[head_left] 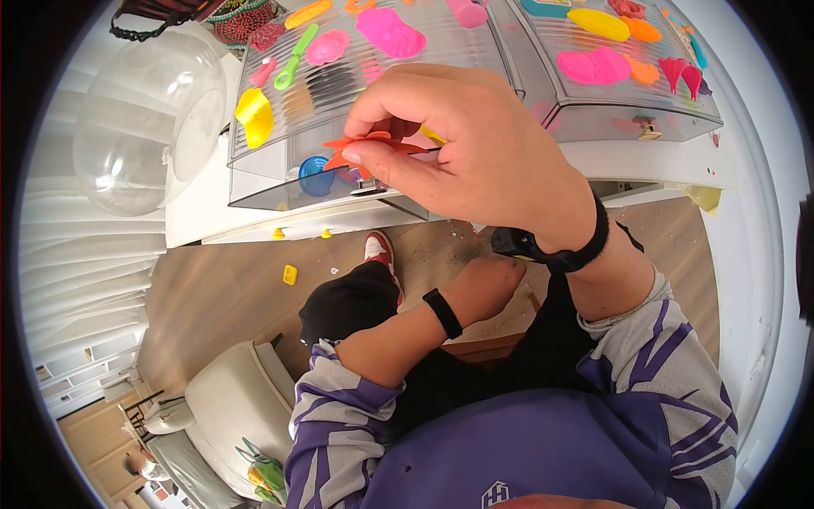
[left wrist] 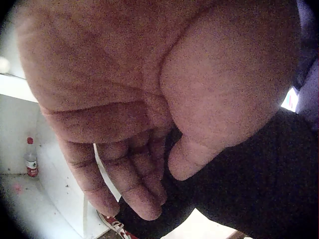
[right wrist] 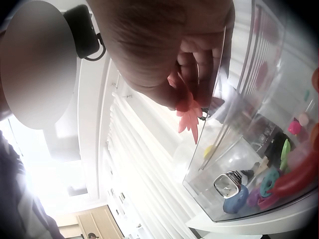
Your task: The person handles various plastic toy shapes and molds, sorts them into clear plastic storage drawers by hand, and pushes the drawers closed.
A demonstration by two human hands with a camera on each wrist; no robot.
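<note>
My right hand (head_left: 363, 140) is raised in front of a clear plastic box (head_left: 263, 180) and pinches a small orange spiky toy piece (head_left: 337, 153) between thumb and fingers. The right wrist view shows the same orange piece (right wrist: 189, 122) hanging from the fingertips (right wrist: 199, 74) beside the clear box's wall (right wrist: 234, 164). My left hand (head_left: 487, 284) rests low on my black-trousered leg. In the left wrist view its fingers (left wrist: 139, 184) are loosely curled and hold nothing.
Several coloured plastic toys lie on the box's ridged lid (head_left: 339, 81) and on a second clear box (head_left: 627, 114) to the right. Both stand on a white table (head_left: 203, 204). A clear bowl (head_left: 144, 119) sits at the left. Yellow bits (head_left: 290, 274) lie on the wooden floor.
</note>
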